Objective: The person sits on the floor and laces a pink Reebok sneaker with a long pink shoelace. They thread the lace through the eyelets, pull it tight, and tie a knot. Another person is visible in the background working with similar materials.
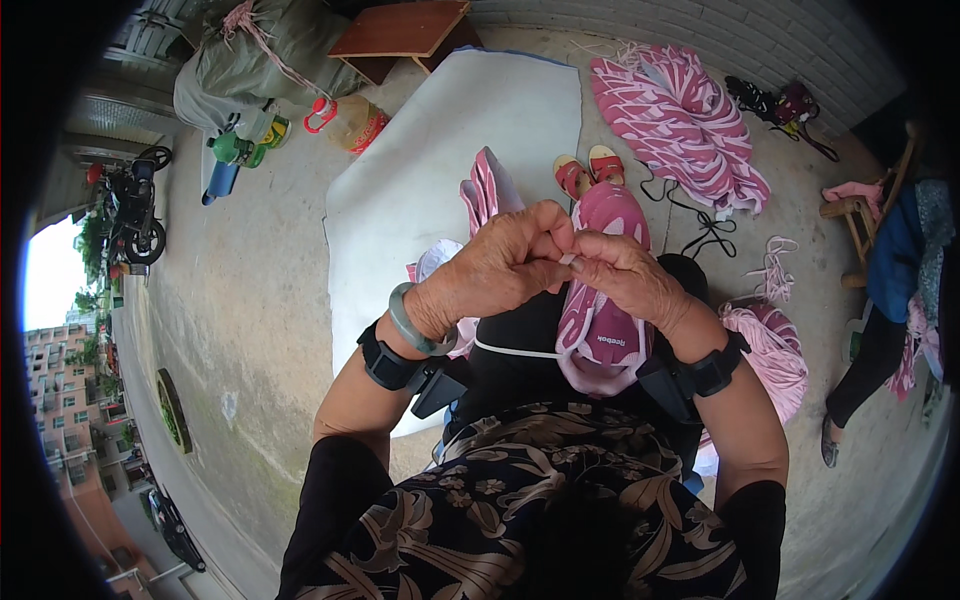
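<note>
My left hand and my right hand meet above my lap, fingertips pinched close together. Between them shows a small whitish strip, too small to name more exactly. Beneath my right hand, a pink and maroon fabric piece, shaped like a shoe upper, lies on my black-clad legs. A white cord runs across my thigh beside that piece. Beyond my left hand stands a folded pink-striped piece; other pale pieces are partly hidden behind the hand and wrist.
A pale sheet covers the concrete floor ahead, near red sandals. Pink bundles lie at far right, with another beside my right arm. Bottles and a wooden stool stand far left. Another person's leg is at right.
</note>
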### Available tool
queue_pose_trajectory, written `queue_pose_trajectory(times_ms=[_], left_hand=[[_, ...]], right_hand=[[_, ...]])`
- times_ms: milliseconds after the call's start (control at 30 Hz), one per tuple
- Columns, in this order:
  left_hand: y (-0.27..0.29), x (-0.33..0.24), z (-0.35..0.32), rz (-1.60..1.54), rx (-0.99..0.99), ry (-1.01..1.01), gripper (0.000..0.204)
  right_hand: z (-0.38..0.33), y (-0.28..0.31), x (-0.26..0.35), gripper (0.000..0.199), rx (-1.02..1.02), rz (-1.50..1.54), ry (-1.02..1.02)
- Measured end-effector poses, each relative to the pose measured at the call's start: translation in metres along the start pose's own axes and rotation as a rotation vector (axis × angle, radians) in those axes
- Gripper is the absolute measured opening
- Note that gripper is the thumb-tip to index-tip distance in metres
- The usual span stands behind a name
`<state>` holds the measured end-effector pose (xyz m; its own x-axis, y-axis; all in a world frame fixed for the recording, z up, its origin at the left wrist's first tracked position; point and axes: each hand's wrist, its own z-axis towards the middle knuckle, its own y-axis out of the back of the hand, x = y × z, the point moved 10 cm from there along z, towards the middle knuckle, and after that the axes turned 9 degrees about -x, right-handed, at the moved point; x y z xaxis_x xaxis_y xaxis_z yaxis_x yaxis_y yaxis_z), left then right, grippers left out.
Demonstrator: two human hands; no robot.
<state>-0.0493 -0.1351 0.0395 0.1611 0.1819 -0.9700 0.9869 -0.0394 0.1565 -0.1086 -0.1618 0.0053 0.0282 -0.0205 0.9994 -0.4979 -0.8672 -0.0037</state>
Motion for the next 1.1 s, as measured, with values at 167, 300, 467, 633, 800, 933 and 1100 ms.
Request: queue_pose_trajectory(times_ms=[167,300,467,633,800,933,1100], left_hand=[[0.014,0.026,-0.005,-0.035,-0.093,0.115,0.007],[0.007,0.061,-0.006,-0.103,-0.125,0.189,0.008],[-0.012,0.090,-0.006,-0.052,-0.101,0.217,0.013],[-0.008,0.086,0.000,0.472,-0.246,-0.183,0.018],[-0.004,0.117,0.017,0.045,-0.426,-0.017,0.019],[-0.016,0.122,0.027,-0.473,-0.410,0.268,0.015],[-0.025,0.124,0.039,-0.345,-0.396,0.216,0.015]], right_hand=[[0.013,0.041,0.039,0.015,-0.233,-0.457,0.385],[0.017,0.056,0.076,0.012,-0.333,-0.742,0.554],[0.022,0.058,0.102,0.012,-0.278,-1.074,0.663],[0.032,0.137,0.127,0.015,-0.594,-0.647,0.525],[0.017,0.251,0.145,0.023,-0.867,-0.041,0.415],[-0.003,0.268,0.160,0.028,-1.017,0.028,0.451],[-0.017,0.305,0.129,0.023,-1.097,-0.034,0.328]])
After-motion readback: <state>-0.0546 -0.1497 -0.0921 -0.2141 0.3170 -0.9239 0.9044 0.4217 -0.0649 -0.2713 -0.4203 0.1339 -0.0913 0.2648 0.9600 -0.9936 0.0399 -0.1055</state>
